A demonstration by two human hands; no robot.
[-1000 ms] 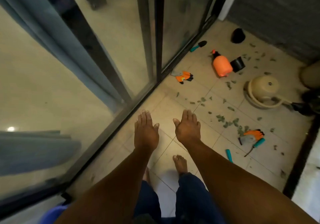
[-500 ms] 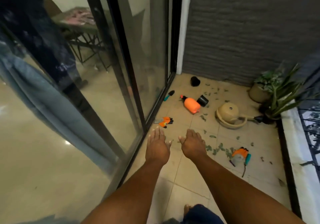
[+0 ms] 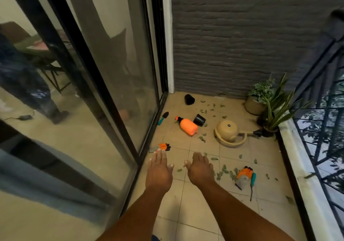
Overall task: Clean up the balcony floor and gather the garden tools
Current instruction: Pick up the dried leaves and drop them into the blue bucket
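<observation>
Left hand (image 3: 158, 172) and right hand (image 3: 200, 170) both out flat, palms down, fingers straight and together, holding nothing, side by side above the floor (image 3: 202, 212) of matte beige square tiles. Small green leaf scraps (image 3: 224, 170) scattered over the tiles. Orange plastic spray bottle (image 3: 187, 125) on its side, rounded body, touching a tipped black pot (image 3: 199, 119). Domed cream watering can (image 3: 228, 131) with loop handle, spout toward the potted plants (image 3: 268, 99). Orange clawed glove (image 3: 164, 146) by the sliding glass door (image 3: 115, 58); second glove (image 3: 244, 173) right of the hands, beside a teal-handled tool (image 3: 252, 180). Teal-handled trowel (image 3: 163, 118) along the door track. Back wall (image 3: 242, 36) is rough grey brick.
</observation>
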